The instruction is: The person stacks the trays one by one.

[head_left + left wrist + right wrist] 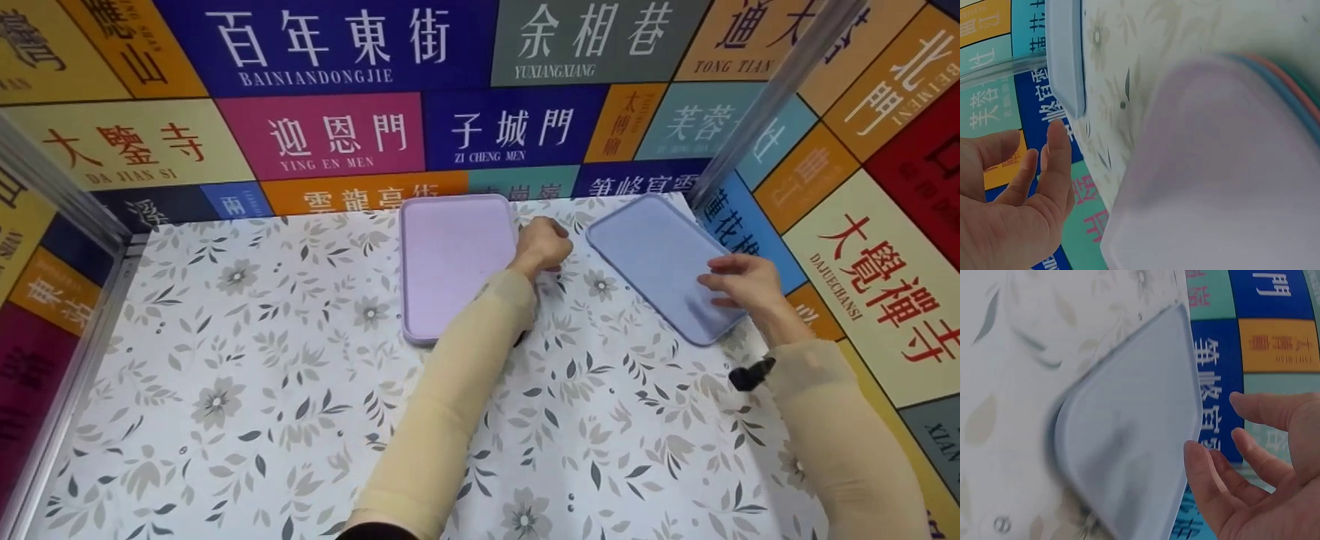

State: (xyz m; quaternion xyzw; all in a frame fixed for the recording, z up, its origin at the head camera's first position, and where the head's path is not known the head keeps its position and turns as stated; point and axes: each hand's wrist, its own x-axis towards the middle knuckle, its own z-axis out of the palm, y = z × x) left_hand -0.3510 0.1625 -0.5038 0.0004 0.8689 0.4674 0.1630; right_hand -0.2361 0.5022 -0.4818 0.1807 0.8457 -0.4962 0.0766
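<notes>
A lilac tray (457,262) lies towards the back of the table, and its long side runs away from me. In the left wrist view the lilac tray (1230,169) tops a stack, with blue, coral and green rims (1292,93) showing below. My left hand (541,246) is by the stack's right side, fingers loosely bent and holding nothing. To the right a light blue tray (660,262) lies at a slant. Above its right edge hovers my right hand (746,283), thumb and fingers spread apart. Nothing sits between those fingers (1204,481) in the right wrist view.
White cloth with grey flowers and leaves covers the table (247,360). Colourful panels (322,135) with Chinese lettering stand along the back and both sides, with metal posts (780,90) at the corners. A small black object (750,373) sits at my right wrist.
</notes>
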